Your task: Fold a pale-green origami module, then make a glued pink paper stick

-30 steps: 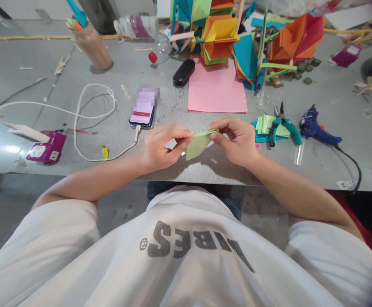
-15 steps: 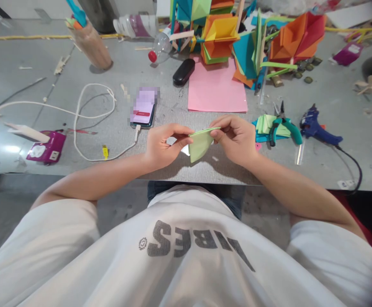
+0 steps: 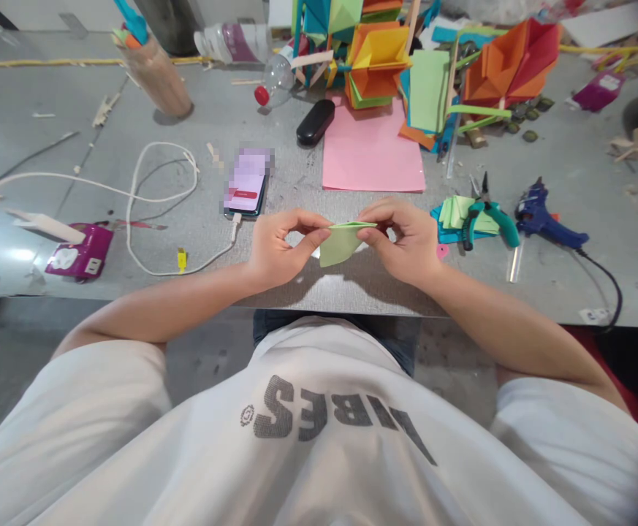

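Note:
A folded piece of light green paper (image 3: 339, 247) is held above the front part of the table, between both hands. My left hand (image 3: 286, 247) pinches its left end between thumb and fingers. The right end sits in the pinch of my right hand (image 3: 402, 237). Layers show along the paper's upper edge, and its lower part hangs toward me. Beyond the hands lie pink paper sheets (image 3: 373, 157). Close to my right hand is a small pile of folded green and blue papers (image 3: 455, 215), with teal-handled pliers (image 3: 491, 219) resting on it.
A blue glue gun (image 3: 552, 215) lies at the right with its cord. Left of my hands are a phone (image 3: 247, 183) and a white cable (image 3: 129, 219). Folded orange paper shapes (image 3: 378, 62), a black case (image 3: 316, 123) and a plastic bottle (image 3: 278, 77) stand or lie farther back.
The green paper in my hands has tilted, so its lower part looks shorter and its upper edge is more level. At the back, a green paper piece has tipped to show its flat face.

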The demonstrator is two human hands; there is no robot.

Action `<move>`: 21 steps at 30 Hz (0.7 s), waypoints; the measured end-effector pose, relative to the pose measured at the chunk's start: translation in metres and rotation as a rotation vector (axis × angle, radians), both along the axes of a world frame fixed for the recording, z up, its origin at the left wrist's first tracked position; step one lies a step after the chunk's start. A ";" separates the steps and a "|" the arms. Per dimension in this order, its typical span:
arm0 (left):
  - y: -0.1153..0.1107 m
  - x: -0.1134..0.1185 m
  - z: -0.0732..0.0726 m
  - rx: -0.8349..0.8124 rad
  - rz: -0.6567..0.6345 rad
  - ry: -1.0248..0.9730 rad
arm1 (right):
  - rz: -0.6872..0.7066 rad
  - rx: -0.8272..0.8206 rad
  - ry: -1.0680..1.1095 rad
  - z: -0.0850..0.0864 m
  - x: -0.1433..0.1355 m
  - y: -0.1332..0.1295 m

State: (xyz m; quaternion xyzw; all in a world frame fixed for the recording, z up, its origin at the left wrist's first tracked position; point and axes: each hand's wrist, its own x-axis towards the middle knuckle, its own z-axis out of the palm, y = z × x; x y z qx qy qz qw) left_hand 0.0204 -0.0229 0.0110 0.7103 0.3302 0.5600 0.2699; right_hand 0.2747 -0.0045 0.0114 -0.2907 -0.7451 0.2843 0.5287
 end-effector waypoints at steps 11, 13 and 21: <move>0.000 0.003 -0.004 0.173 -0.163 0.023 | 0.122 0.046 -0.024 0.002 -0.004 -0.001; 0.001 0.002 -0.004 0.191 -0.155 0.001 | 0.088 0.097 0.003 0.001 -0.004 0.000; 0.007 0.005 -0.001 0.175 -0.072 -0.130 | -0.107 0.157 0.008 0.000 0.007 0.008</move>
